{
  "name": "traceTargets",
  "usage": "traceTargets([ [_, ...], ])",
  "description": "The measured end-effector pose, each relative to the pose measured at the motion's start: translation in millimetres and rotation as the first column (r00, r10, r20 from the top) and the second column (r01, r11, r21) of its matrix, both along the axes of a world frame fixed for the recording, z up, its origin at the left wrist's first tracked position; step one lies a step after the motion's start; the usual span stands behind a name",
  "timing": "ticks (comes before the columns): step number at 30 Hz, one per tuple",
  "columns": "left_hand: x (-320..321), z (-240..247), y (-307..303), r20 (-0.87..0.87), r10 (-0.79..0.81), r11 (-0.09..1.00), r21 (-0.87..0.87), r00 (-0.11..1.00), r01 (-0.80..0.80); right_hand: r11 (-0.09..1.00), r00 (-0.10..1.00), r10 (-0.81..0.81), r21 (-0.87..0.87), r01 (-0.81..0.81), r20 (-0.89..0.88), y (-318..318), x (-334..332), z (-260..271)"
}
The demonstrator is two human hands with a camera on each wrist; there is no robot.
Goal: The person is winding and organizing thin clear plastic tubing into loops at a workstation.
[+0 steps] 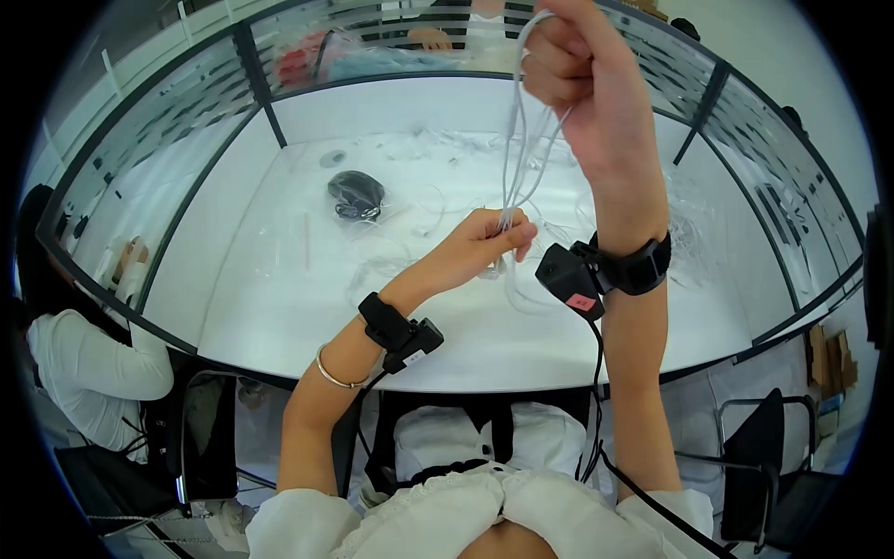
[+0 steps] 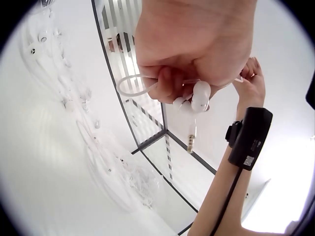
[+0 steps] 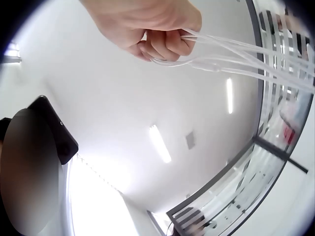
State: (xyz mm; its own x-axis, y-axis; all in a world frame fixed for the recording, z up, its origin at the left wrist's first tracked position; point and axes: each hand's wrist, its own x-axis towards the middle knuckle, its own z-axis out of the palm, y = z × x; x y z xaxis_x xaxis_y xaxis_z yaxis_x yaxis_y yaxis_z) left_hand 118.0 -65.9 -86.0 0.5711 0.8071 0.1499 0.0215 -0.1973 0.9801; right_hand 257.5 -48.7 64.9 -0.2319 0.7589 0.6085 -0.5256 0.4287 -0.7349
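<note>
A white earphone cable (image 1: 510, 158) is stretched in several loops between the two hands. High up, the right hand (image 1: 596, 93) grips its upper loops with curled fingers; the right wrist view shows the strands (image 3: 231, 54) running from that hand (image 3: 157, 29). Lower down, above the table, the left hand (image 1: 480, 250) pinches the bundle's lower end. White earbuds (image 2: 201, 96) and a metal plug (image 2: 190, 142) hang out below the left hand (image 2: 194, 44) in the left wrist view, with a small cable loop (image 2: 129, 93) beside them.
On the white table (image 1: 279, 326) lie a black coiled bundle (image 1: 356, 196) and several clear bags and white cables (image 1: 689, 224). Framed glass partitions (image 1: 186, 140) surround the table. Another person (image 1: 93, 363) sits at the left, and an empty chair (image 1: 754, 456) stands at the right.
</note>
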Motion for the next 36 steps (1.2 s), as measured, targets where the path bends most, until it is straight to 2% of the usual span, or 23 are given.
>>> traceTargets([
  [1, 0, -6, 5, 0.027, -0.01, 0.999, 0.035, 1.0, 0.009, 0.994, 0.994, -0.103, 0.028, 0.104, -0.023, 3, 6, -1],
  [2, 0, -9, 8, 0.053, -0.019, 0.997, 0.072, 0.998, 0.015, 0.994, 0.994, -0.102, 0.019, 0.103, -0.042, 10, 16, -2],
  [4, -1, -3, 6, 0.011, -0.018, 0.996, 0.084, 1.0, 0.017, 0.953, 0.956, -0.274, 0.162, 0.254, 0.11, 33, 36, -7],
  [7, -4, -3, 9, -0.073, -0.03, 0.995, 0.097, 0.997, 0.037, 0.755, 0.726, -0.648, 0.319, 0.573, 0.229, 48, 46, -20],
  [11, -4, -17, 16, -0.061, -0.063, 0.993, 0.1, 0.996, 0.069, 0.898, 0.806, -0.432, 0.112, 0.425, 0.405, 55, 69, -30],
  [14, -7, -21, 24, -0.042, -0.065, 0.994, 0.089, 0.997, 0.068, 0.951, 0.843, -0.291, 0.038, 0.307, 0.452, 51, 80, -31],
  [15, -8, -22, 24, -0.039, -0.06, 0.995, 0.075, 0.997, 0.062, 0.975, 0.876, -0.201, 0.007, 0.221, 0.438, 52, 84, -31],
  [18, -9, -13, 21, -0.081, -0.027, 0.999, 0.021, 0.996, 0.029, 0.968, 0.921, -0.249, 0.097, 0.23, 0.298, 51, 81, -37],
  [21, -7, -17, 21, -0.002, -0.025, 0.995, 0.098, 1.0, 0.026, 0.878, 0.849, -0.464, 0.257, 0.403, 0.253, 44, 66, -40],
  [25, -8, -11, 16, -0.11, -0.036, 0.999, 0.034, 0.993, 0.039, 0.748, 0.741, -0.622, 0.474, 0.465, 0.254, 37, 56, -38],
  [28, -7, -15, 17, -0.074, -0.104, 0.985, 0.13, 0.992, 0.113, 0.786, 0.766, -0.576, 0.453, 0.422, 0.285, 29, 51, -40],
  [29, -6, -12, 15, -0.084, -0.116, 0.988, 0.097, 0.99, 0.124, 0.784, 0.763, -0.574, 0.467, 0.408, 0.298, 29, 50, -40],
  [32, -3, -8, 10, -0.026, -0.09, 0.992, 0.085, 0.996, 0.091, 0.824, 0.841, -0.478, 0.462, 0.328, 0.254, 19, 36, -39],
  [36, -2, -10, 12, -0.06, 0.016, 0.985, 0.17, 0.998, -0.006, 0.872, 0.896, -0.385, 0.404, 0.276, 0.22, 9, 20, -38],
])
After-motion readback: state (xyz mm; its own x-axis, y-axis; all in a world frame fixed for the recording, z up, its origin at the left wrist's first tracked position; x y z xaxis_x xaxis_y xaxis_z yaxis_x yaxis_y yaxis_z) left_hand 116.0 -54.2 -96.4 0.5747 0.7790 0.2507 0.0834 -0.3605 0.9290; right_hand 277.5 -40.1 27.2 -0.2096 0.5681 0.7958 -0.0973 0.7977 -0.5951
